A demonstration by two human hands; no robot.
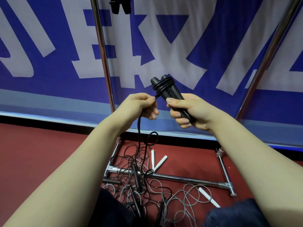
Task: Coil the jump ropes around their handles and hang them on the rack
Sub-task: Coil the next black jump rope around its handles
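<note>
above the red floor (41,153), between the rack (105,63) poles, the right hand (188,110) grips the paired black handles (165,89) while the left hand (141,105) pinches the rope (139,128). best keep each turn snug beside the last, feeding slack clear of the tangle (139,185) below.

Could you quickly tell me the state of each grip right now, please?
Left grip: pinches the black rope.
Right grip: holds both black handles.

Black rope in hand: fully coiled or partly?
Partly. A few turns wrap the handles in the right hand; remaining rope trails from the left hand to the floor.
</note>
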